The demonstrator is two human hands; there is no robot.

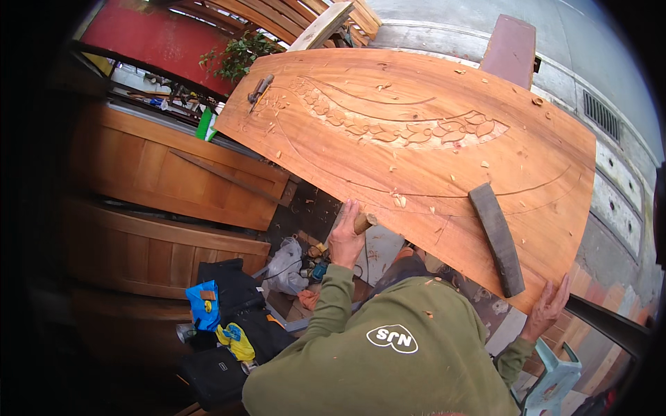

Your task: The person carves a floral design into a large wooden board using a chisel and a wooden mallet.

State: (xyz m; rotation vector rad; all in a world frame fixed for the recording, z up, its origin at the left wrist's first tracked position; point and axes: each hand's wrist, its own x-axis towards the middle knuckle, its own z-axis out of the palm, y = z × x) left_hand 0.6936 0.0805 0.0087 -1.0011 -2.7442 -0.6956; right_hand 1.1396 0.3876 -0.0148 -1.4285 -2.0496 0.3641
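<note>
A large wooden panel point(416, 166) lies tilted across the view, with a leaf-and-scroll carving point(409, 133) and drawn curved lines on it. My left hand point(345, 239) is at the panel's near edge, fingertips against it. A round wooden stick point(365, 222) pokes out beside its thumb, apparently in its grasp; the rest is hidden. At the near right corner, my right hand point(547, 310) grips the panel's edge with long fingers along it. Close to that hand, a dark, slightly curved wooden block point(497, 239) rests on the panel. Carving tools point(261, 91) lie at the far left end.
Wood shavings point(399, 201) are scattered over the panel. Panelled wooden doors point(187, 166) lean at left. Below sit a black bag point(232, 277), a blue packet point(203, 305), a plastic bag point(286, 267) and a power tool point(318, 270). A pale blue stool point(551, 378) stands at lower right.
</note>
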